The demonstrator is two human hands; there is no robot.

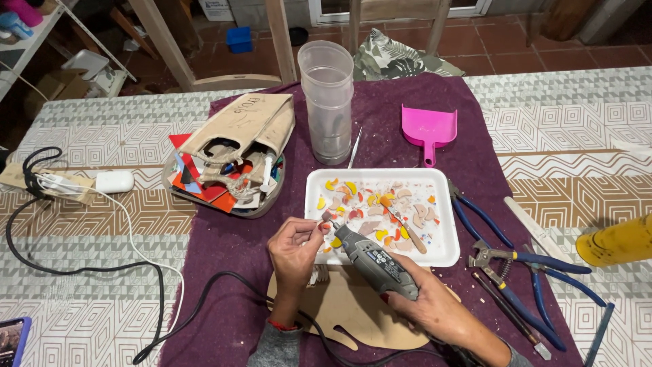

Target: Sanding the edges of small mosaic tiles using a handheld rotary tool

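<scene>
Head view. Right hand [435, 309]: closed around a grey corded rotary tool [375, 261], tip aimed at the left hand. Left hand [293, 250]: fingertips pinched on a small piece [322, 227], possibly a tile chip, at the left rim of the white tray [445, 257] of coloured fragments. Wooden cutout [353, 309] beneath both hands. Blue-handled pliers [516, 261] right of tray. Pink dustpan [428, 128] and clear plastic container [327, 95] behind, on the counter.

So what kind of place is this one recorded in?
Probably a home craft table set up for mosaic or glass work. The right hand holds a corded rotary tool over a white tray of small coloured pieces, and blue-handled nippers lie beside it.
</scene>
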